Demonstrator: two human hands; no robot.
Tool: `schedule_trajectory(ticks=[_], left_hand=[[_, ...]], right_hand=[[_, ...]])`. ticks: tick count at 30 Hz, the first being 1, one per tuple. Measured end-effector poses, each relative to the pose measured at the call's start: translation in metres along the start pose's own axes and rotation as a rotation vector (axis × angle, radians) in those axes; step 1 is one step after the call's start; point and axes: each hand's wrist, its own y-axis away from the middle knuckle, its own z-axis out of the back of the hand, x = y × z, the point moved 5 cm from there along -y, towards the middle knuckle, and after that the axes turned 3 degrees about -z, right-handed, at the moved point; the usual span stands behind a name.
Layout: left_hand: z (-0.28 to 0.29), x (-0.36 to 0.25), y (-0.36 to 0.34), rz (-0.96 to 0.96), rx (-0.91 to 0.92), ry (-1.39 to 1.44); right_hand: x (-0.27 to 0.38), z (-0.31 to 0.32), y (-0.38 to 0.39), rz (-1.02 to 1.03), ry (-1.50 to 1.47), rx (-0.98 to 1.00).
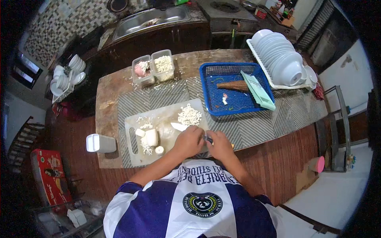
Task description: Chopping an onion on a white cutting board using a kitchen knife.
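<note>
A: Entry, hands. Your left hand [189,141] and right hand [219,145] meet at the lower centre of the frame, right at the near edge of the counter [111,85]. The knife [179,127] blade pokes out up-left from under the left hand, over the white cutting board [158,119].

B: Grip state?

A: Left grip is curled down over the blade's base; right grip is pressed together round the dark handle end. I cannot tell which hand bears the weight.

B: What is on the board?

A: Pile of small white diced pieces [189,116] near its upper right corner; white chunks [151,137] and shreds at its left.

B: Open room?

A: Bare striped mat [254,123] to the right of your hands, below the blue tray [235,89]. The dish rack [278,59] crowds the upper right edge. Two clear tubs [154,67] sit at upper centre. A white container [101,143] lies at the counter's left edge.
</note>
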Motion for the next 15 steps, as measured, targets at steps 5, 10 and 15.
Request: schedule_trajectory(ticks=[5,10,15], left_hand=[[0.004,-0.028,-0.027,-0.132,-0.165,0.025],[0.009,-0.028,-0.083,-0.178,-0.166,-0.064],[-0.003,-0.021,-0.153,-0.166,-0.06,-0.266]], right_hand=[[-0.003,0.049,-0.011,-0.117,-0.283,-0.131],[-0.006,0.095,-0.046,-0.071,-0.194,-0.329],[-0.028,0.106,-0.092,-0.05,-0.046,-0.398]])
